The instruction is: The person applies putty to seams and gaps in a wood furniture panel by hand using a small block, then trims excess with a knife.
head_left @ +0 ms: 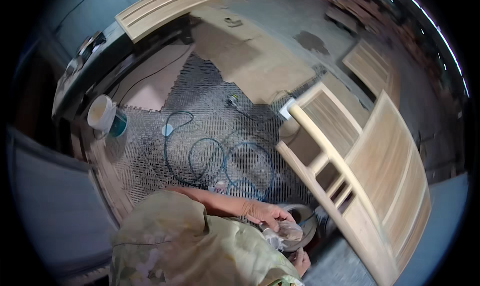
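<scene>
My left hand [268, 213] reaches across from the left, its fingers closed on a crumpled clear plastic bag [290, 230] with something brownish inside. White, wrinkled material [272, 241] lies against the bag's near side. Just below it, my right hand [301, 261] has its fingers curled in; whatever they hold, if anything, is hidden. Behind and under the bag shows the rim of a round, pale container [313, 231], its inside partly covered by my hand and the bag.
A pale wooden furniture frame [345, 178] with rails and panels stands close on the right. Blue hose [223, 158] loops over the dark slotted floor mat [145, 156]. A white bucket [101, 112] stands left. Another wooden panel [165, 11] rests on the bench at the back.
</scene>
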The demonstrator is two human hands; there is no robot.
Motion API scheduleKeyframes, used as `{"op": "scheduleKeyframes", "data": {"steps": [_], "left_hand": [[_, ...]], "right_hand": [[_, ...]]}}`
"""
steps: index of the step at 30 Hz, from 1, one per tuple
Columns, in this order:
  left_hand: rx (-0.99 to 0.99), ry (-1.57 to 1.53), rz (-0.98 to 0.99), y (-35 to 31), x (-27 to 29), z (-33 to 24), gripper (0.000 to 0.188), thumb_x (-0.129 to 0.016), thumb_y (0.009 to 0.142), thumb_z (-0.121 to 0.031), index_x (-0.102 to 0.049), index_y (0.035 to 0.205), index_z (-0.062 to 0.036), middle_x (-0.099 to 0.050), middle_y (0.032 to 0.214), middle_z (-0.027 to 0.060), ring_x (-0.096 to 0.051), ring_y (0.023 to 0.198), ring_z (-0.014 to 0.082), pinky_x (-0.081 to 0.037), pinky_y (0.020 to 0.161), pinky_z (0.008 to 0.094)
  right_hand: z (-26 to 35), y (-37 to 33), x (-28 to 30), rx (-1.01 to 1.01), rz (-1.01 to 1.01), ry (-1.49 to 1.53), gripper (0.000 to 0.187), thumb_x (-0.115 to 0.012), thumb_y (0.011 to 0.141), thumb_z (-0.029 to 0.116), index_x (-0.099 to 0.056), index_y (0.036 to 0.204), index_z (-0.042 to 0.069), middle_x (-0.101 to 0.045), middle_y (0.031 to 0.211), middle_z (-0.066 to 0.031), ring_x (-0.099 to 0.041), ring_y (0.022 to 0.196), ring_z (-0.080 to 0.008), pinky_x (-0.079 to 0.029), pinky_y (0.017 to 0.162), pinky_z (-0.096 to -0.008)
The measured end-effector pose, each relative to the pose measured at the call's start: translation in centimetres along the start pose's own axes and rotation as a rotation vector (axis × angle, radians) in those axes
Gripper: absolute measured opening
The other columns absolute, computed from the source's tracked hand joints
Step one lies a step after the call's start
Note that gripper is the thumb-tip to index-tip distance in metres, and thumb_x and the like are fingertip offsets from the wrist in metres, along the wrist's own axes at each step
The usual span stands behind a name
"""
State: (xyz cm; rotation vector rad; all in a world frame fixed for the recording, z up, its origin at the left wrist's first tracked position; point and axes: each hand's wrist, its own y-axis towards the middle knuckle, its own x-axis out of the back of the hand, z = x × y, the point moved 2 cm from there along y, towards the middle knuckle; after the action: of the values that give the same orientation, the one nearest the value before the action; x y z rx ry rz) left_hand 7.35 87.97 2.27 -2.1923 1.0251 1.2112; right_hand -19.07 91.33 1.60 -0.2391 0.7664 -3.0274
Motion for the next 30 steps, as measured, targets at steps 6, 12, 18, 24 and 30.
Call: {"op": "scheduleKeyframes", "data": {"steps": [6, 12, 18, 24, 30], "left_hand": [[-0.197, 0.014, -0.072, -11.4, 3.5, -6.2, 0.067, -0.069, 0.073, -0.013, -0.036, 0.130, 0.0008, -0.055, 0.117, 0.0097, -0.056, 0.101, 0.0163, -0.045, 0.089, 0.0305], [-0.400, 0.160, -0.381, -21.1, 5.0, -8.2, 0.074, -0.068, 0.079, -0.021, -0.032, 0.140, 0.0016, -0.055, 0.116, 0.0122, -0.058, 0.098, 0.0220, -0.045, 0.089, 0.0350], [-0.626, 0.037, -0.471, -26.8, 5.6, -9.4, 0.063, -0.072, 0.080, -0.025, -0.039, 0.128, -0.0014, -0.054, 0.120, 0.0166, -0.058, 0.103, 0.0241, -0.046, 0.094, 0.0388], [-0.649, 0.069, -0.606, -29.4, 9.6, -13.7, 0.056, -0.070, 0.083, -0.025, -0.039, 0.125, -0.0036, -0.055, 0.119, 0.0177, -0.058, 0.100, 0.0226, -0.048, 0.090, 0.0389], [-0.524, 0.126, -0.692, -27.9, 13.1, -22.7, 0.054, -0.068, 0.085, -0.025, -0.046, 0.128, 0.0004, -0.056, 0.117, 0.0081, -0.055, 0.103, 0.0179, -0.047, 0.092, 0.0384]], "right_hand": [[-3.7, 9.8, -9.7, 0.260, 0.439, -0.085, 0.017, -0.053, 0.092, 0.012, -0.056, 0.078, 0.003, -0.046, 0.059, 0.0050, -0.036, 0.051, -0.0021, -0.028, 0.046, -0.0196], [11.6, 3.9, -24.8, 0.121, 0.554, -0.311, 0.032, -0.055, 0.087, 0.010, -0.051, 0.057, 0.002, -0.049, 0.050, -0.0011, -0.039, 0.042, -0.0059, -0.032, 0.041, -0.0238], [12.6, 7.0, -32.4, 0.082, 0.762, -0.419, 0.026, -0.057, 0.090, 0.015, -0.056, 0.067, 0.004, -0.053, 0.053, -0.0007, -0.040, 0.042, -0.0043, -0.032, 0.041, -0.0222], [12.9, 13.8, -39.8, 0.146, 0.912, -0.448, 0.014, -0.055, 0.089, 0.011, -0.058, 0.078, 0.002, -0.056, 0.059, 0.0009, -0.044, 0.048, -0.0031, -0.036, 0.045, -0.0217], [16.1, 21.9, -45.9, 0.348, 0.933, -0.420, 0.019, -0.058, 0.084, 0.004, -0.053, 0.066, 0.003, -0.048, 0.057, 0.0038, -0.044, 0.052, -0.0033, -0.037, 0.050, -0.0214]]}}
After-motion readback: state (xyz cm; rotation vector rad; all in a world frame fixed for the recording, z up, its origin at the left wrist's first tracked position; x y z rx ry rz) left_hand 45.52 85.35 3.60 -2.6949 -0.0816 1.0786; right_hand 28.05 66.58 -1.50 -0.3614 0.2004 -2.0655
